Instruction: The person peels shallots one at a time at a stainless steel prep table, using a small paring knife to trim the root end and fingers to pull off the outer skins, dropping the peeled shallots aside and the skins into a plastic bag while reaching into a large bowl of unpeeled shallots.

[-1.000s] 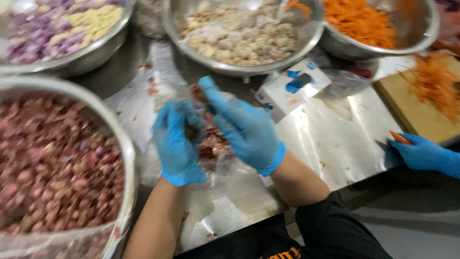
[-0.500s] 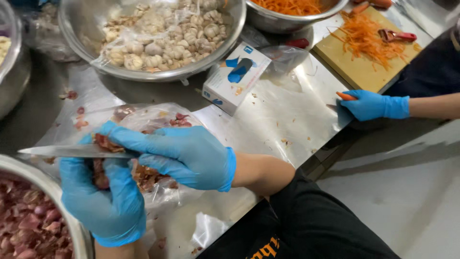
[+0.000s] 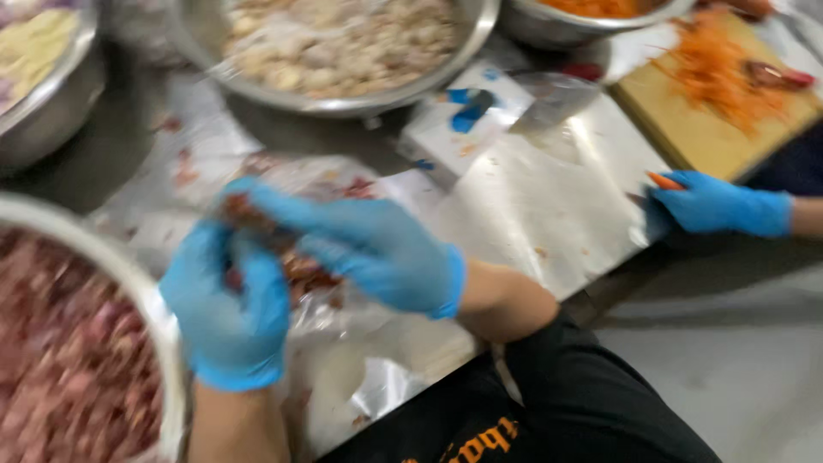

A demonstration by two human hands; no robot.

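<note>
The frame is blurred by motion. Both my hands wear blue gloves and meet over a clear plastic sheet (image 3: pixel 403 343) strewn with reddish peelings (image 3: pixel 309 273). My left hand (image 3: pixel 227 313) is curled around a small reddish onion (image 3: pixel 244 213). My right hand (image 3: pixel 364 249) lies over it with its fingers closed and the index finger stretched to the onion. The knife it held half a second ago is lost in the blur.
A big steel bowl (image 3: pixel 167 343) of reddish onions sits at lower left. A bowl of pale peeled pieces (image 3: pixel 343 47) and a white box (image 3: pixel 463 124) lie beyond. At right, another person's blue-gloved hand (image 3: pixel 716 206) holds a carrot bit (image 3: pixel 664 180) near a wooden board (image 3: pixel 720 103).
The view has swung back to the right. My hands have drawn closer together around the onion. The long knife blade that pointed left is no longer visible.
</note>
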